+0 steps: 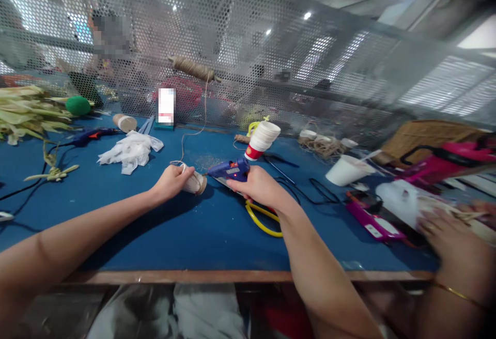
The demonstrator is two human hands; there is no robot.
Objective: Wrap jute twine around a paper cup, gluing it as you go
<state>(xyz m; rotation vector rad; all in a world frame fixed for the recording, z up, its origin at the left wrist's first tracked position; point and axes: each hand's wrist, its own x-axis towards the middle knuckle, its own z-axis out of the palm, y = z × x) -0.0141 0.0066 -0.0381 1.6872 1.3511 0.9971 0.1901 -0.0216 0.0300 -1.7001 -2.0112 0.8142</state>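
Note:
My left hand (172,180) is closed round a small paper cup (195,183) lying on its side, with some twine about it. A thin strand of twine (205,104) runs from the cup up to a twine spool (192,67) by the mesh screen. In my right hand (259,186) is a blue hot glue gun (234,169), its nozzle pointing left at the cup, touching or very near it. Under my right wrist lie yellow-handled scissors (263,222), partly hidden by the hand.
A stack of paper cups (265,137) stands behind my right hand. Crumpled white material (129,150), another glue gun (93,135) and husks (31,111) lie left. To the right are a white tub (346,169), a magenta power strip (374,221) and a co-worker's hand (449,230). A perforated screen (251,44) rises behind.

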